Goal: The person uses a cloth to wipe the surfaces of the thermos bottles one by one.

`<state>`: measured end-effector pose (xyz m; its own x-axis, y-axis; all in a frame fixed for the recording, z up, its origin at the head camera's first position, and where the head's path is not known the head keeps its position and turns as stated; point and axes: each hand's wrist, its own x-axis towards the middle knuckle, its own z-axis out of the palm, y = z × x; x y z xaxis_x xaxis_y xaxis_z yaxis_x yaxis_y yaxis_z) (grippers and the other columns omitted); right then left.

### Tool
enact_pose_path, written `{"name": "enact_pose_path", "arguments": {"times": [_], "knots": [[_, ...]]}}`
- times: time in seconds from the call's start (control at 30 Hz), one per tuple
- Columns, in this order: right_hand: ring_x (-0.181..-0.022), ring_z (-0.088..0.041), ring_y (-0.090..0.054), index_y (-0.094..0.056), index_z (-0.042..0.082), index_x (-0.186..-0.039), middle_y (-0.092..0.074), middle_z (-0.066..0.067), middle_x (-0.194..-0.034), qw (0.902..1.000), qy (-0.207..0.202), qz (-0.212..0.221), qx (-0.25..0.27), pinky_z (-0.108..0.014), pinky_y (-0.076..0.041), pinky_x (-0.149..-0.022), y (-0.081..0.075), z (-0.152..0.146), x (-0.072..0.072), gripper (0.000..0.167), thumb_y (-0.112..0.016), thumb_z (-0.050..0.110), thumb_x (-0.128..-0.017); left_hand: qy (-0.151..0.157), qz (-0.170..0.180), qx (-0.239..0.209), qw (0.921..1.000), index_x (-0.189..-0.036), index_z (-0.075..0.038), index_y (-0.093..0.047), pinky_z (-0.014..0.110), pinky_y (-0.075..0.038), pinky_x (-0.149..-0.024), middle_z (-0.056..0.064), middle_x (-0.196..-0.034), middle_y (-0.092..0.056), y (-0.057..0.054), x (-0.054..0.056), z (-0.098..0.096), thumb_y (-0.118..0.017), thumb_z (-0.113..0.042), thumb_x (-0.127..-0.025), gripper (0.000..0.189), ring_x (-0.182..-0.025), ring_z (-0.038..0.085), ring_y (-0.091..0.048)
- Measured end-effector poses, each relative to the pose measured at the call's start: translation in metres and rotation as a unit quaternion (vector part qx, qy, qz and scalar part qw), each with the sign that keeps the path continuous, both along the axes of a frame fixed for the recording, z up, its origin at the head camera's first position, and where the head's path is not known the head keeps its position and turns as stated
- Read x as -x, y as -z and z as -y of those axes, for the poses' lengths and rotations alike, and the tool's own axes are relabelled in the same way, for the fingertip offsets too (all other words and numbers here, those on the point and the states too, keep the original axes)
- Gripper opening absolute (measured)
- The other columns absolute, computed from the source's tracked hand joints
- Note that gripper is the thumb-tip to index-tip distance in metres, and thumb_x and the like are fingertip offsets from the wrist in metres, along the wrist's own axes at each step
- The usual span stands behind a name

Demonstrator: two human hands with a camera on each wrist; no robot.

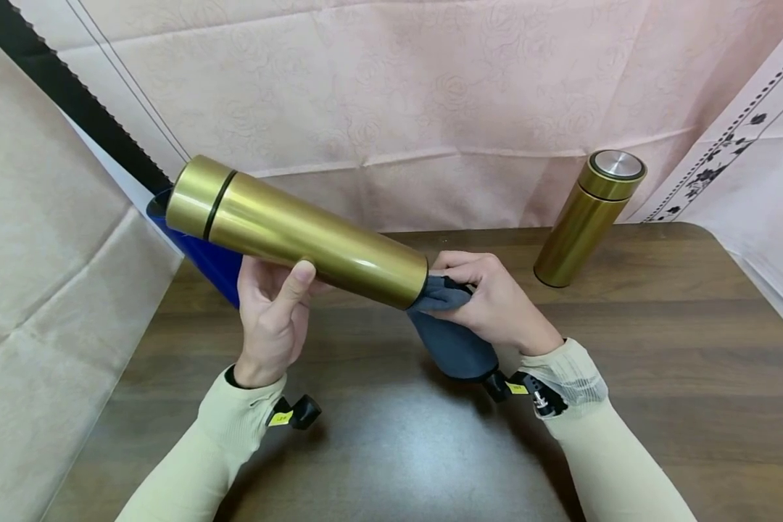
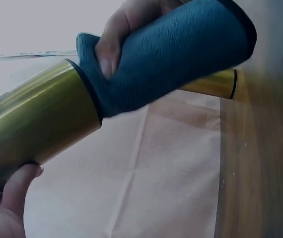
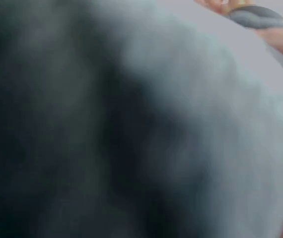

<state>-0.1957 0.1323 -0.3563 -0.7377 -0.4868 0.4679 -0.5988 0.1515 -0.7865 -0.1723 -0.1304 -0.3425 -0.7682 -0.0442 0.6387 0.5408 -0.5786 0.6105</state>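
A long gold thermos flask (image 1: pixel 313 239) is held tilted above the table, its lid end up at the left and its base down at the right. My left hand (image 1: pixel 270 319) grips it from below, thumb along the near side; the other fingers are mostly hidden behind it. In my right hand (image 1: pixel 496 304) is a blue-grey cloth (image 1: pixel 453 344), pinched and bunched against the flask's base. The cloth's loose part hangs below the fingers. In the left wrist view the cloth (image 2: pixel 176 54) covers the base's rim; in the right wrist view it blurs out most of the picture.
A second gold thermos flask (image 1: pixel 581 225) with a silver lid top stands upright at the table's back right. Behind the held flask is a dark blue object (image 1: pixel 205 261), partly hidden. Pale patterned cloth (image 1: pixel 398 94) hangs around the wooden table (image 1: pixel 678 348).
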Motion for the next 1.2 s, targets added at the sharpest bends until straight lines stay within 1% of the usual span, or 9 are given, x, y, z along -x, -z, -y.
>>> {"name": "enact_pose_path", "arguments": {"times": [0.1, 0.2, 0.33, 0.43, 0.5, 0.63, 0.8, 1.03, 1.2], "knots": [[-0.08, -0.015, -0.06, -0.081, 0.021, -0.093, -0.066, 0.004, -0.088, 0.9998, -0.019, -0.002, 0.003, -0.025, -0.051, -0.06, -0.003, -0.004, -0.001, 0.016, -0.084, 0.009, -0.083, -0.013, 0.008, 0.002, 0.9999, -0.118, -0.002, -0.054, 0.028, -0.063, -0.069, 0.009, -0.101, -0.066, -0.001, 0.001, 0.002, -0.072, 0.002, -0.091, 0.033, -0.082, 0.017, -0.071], [-0.082, -0.016, -0.061, -0.081, 0.021, -0.096, -0.068, 0.003, -0.091, 0.9996, -0.018, -0.005, 0.021, -0.025, -0.053, -0.064, -0.006, -0.009, -0.002, 0.022, -0.084, 0.004, -0.082, -0.018, 0.008, -0.003, 0.9998, -0.116, -0.001, -0.055, 0.028, -0.063, -0.068, 0.009, -0.1, -0.067, -0.001, 0.001, 0.003, -0.073, 0.002, -0.091, 0.031, -0.081, 0.017, -0.072], [-0.087, -0.019, -0.064, -0.081, 0.016, -0.1, -0.07, -0.001, -0.094, 0.9984, 0.017, -0.003, 0.055, -0.026, -0.056, -0.075, -0.009, -0.014, -0.002, 0.025, -0.083, -0.001, -0.082, -0.014, -0.008, -0.012, 0.9998, -0.117, -0.001, -0.056, 0.03, -0.063, -0.069, 0.01, -0.1, -0.067, -0.001, 0.002, 0.002, -0.073, 0.003, -0.09, 0.033, -0.083, 0.018, -0.072], [-0.09, -0.02, -0.065, -0.08, 0.013, -0.102, -0.071, -0.003, -0.096, 0.9963, 0.05, -0.005, 0.069, -0.026, -0.056, -0.079, -0.01, -0.015, -0.001, 0.025, -0.082, -0.001, -0.082, -0.01, -0.026, -0.013, 0.9995, -0.117, 0.0, -0.057, 0.033, -0.064, -0.071, 0.01, -0.099, -0.068, -0.001, 0.002, 0.0, -0.074, 0.002, -0.09, 0.033, -0.085, 0.018, -0.072], [-0.092, -0.019, -0.066, -0.08, 0.013, -0.101, -0.071, -0.003, -0.097, 0.9953, 0.066, -0.007, 0.071, -0.025, -0.056, -0.08, -0.01, -0.015, 0.0, 0.023, -0.082, 0.0, -0.083, -0.003, -0.034, -0.015, 0.9993, -0.117, 0.0, -0.058, 0.033, -0.064, -0.072, 0.009, -0.097, -0.068, 0.0, 0.001, -0.001, -0.074, 0.002, -0.09, 0.031, -0.084, 0.017, -0.072], [-0.093, -0.016, -0.066, -0.08, 0.015, -0.102, -0.071, 0.0, -0.098, 0.9955, 0.075, -0.012, 0.057, -0.023, -0.056, -0.081, -0.006, -0.012, 0.002, 0.022, -0.081, 0.002, -0.084, 0.012, -0.046, -0.017, 0.9987, -0.116, 0.0, -0.058, 0.031, -0.063, -0.074, 0.008, -0.097, -0.069, 0.001, -0.002, -0.003, -0.072, 0.002, -0.09, 0.03, -0.084, 0.016, -0.071], [-0.086, -0.013, -0.063, -0.08, 0.017, -0.101, -0.069, 0.004, -0.093, 0.9974, 0.062, -0.029, 0.023, -0.022, -0.052, -0.076, -0.002, -0.004, 0.003, 0.022, -0.08, 0.002, -0.085, 0.015, -0.051, -0.016, 0.9985, -0.121, -0.002, -0.056, 0.032, -0.063, -0.076, 0.01, -0.102, -0.068, 0.002, -0.003, -0.004, -0.071, 0.002, -0.092, 0.033, -0.091, 0.017, -0.07], [-0.08, -0.012, -0.06, -0.079, 0.019, -0.083, -0.065, 0.007, -0.088, 0.9991, 0.019, -0.035, -0.016, -0.023, -0.049, -0.064, -0.002, -0.001, 0.001, 0.012, -0.083, 0.008, -0.084, -0.019, -0.027, 0.007, 0.9994, -0.123, -0.005, -0.053, 0.031, -0.063, -0.073, 0.008, -0.102, -0.066, 0.002, -0.002, -0.002, -0.074, 0.0, -0.091, 0.038, -0.088, 0.016, -0.07], [-0.08, -0.013, -0.06, -0.081, 0.023, -0.094, -0.065, 0.006, -0.088, 0.9997, -0.009, -0.019, -0.012, -0.024, -0.049, -0.06, -0.007, -0.009, -0.002, 0.018, -0.083, 0.008, -0.084, -0.04, -0.016, 0.033, 0.9986, -0.123, -0.006, -0.054, 0.027, -0.063, -0.075, 0.007, -0.103, -0.065, 0.001, -0.001, -0.001, -0.076, -0.002, -0.089, 0.04, -0.087, 0.013, -0.07]]}}
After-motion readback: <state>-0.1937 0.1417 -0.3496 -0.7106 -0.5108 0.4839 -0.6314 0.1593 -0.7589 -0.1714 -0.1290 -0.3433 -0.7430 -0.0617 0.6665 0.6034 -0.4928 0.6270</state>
